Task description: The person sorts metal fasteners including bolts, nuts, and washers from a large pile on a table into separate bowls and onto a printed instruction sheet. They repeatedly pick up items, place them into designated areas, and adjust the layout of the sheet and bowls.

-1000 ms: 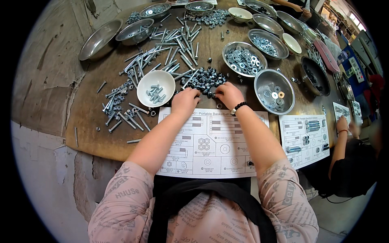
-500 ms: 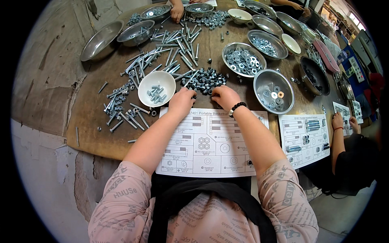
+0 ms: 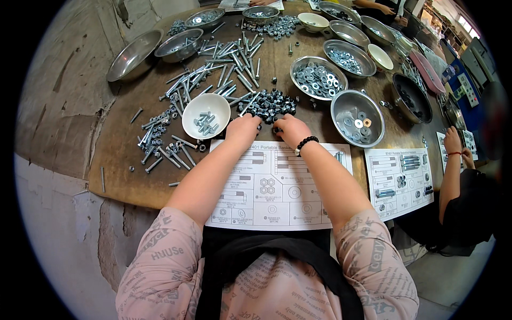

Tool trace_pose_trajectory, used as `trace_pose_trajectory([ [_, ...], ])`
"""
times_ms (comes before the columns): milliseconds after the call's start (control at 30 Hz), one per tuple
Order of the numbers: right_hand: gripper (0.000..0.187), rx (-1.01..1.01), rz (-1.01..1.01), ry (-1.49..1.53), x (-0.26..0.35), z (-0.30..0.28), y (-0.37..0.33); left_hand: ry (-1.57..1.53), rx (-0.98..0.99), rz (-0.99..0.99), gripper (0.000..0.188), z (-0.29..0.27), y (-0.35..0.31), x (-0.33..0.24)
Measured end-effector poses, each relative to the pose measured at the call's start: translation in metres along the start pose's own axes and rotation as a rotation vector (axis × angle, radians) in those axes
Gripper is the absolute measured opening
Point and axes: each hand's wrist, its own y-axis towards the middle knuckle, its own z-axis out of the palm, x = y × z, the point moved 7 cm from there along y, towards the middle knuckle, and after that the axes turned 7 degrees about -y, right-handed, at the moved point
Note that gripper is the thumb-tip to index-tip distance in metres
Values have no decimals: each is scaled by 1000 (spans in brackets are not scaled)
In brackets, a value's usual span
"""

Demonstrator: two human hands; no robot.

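near the middle of the frame, the left hand point(image 3: 244, 129) has its fingers curled inward at the near edge of a pile of dark nuts point(image 3: 271, 104); a dark nut shows by its fingertips, but i cannot tell whether it is pinched. the right hand point(image 3: 290, 129), below a beaded bracelet point(image 3: 308, 140), is bent toward the same edge, a dark nut at its fingertips, its grip likewise unclear. the pile lies on the brown worktop point(image 3: 116, 176), just above a printed sheet point(image 3: 281, 186) at lower centre. left of the pile is a white bowl point(image 3: 199, 105) with short bolts in it; long bolts point(image 3: 246, 61) lie scattered at upper centre. to the right, a steel bowl point(image 3: 369, 103) holds a few washers.
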Motion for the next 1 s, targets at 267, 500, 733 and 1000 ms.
trace_pose_trajectory([
  [267, 21, -259, 22, 171, -8, -58, -36, -109, -100, 109, 19, -2, -5, -10],
  [500, 20, -43, 102, 226, -41, -70, -124, -433, -5, 236, 22, 0, -30, -79],
  [733, 20, 11, 161, 76, -48, -63, -215, -491, 205, 625, 26, 50, -77, -170],
  [1000, 19, -14, 228, 44, -58, -60, -244, -483, 238, 682, 23, 66, -89, -194],
])
